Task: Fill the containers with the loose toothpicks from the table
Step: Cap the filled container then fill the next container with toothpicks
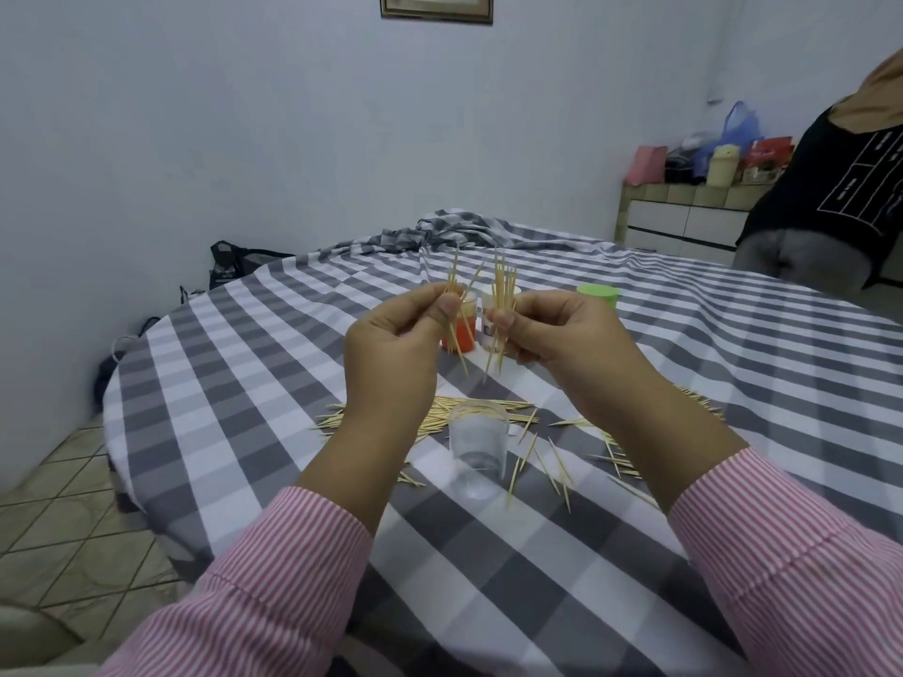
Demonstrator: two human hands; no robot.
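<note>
Left hand (391, 344) pinches a few toothpicks (457, 315); right hand (552, 334) pinches a larger bundle (503, 295), both raised above the clear container (476, 444). Loose toothpicks (488, 412) surround it. Behind the hands: orange container (462, 337), white container (486, 324), green lid (598, 294).

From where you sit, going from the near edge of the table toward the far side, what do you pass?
Clear plastic cup → pile of loose toothpicks just behind it → orange container → green lid → bunched-up fold of the checked tablecloth at the far edge.
</note>
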